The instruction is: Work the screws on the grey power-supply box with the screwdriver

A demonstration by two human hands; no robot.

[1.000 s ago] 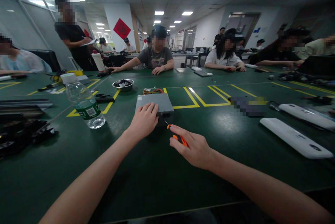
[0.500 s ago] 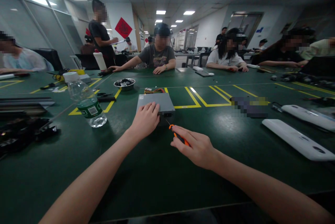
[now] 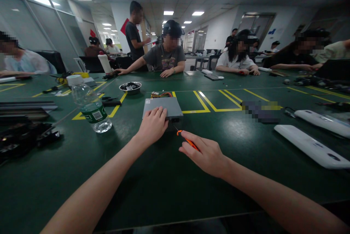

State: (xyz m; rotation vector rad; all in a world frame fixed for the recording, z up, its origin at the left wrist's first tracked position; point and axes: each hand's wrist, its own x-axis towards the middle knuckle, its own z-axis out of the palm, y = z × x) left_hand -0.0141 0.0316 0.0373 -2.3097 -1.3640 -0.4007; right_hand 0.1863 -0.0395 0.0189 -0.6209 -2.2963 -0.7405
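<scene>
A grey metal computer power supply lies flat on the green table, a socket in its near face and coloured wires coming out behind. My left hand rests over its near left part, fingers together on the top and thumb by the front edge, gripping it. In my right hand is a screwdriver with an orange and black handle, pinched between fingers and thumb. Its thin shaft points up and left at the near face of the power supply. Whether the tip touches a screw is too small to tell.
A water bottle stands left of the power supply, and a metal bowl of small dark parts sits behind. White casings lie at the right, dark parts at the left. Several people sit around the table.
The orange part of the screwdriver handle has turned slightly in my right hand. My left hand and the power supply stay put. A standing person in the background has moved to the right.
</scene>
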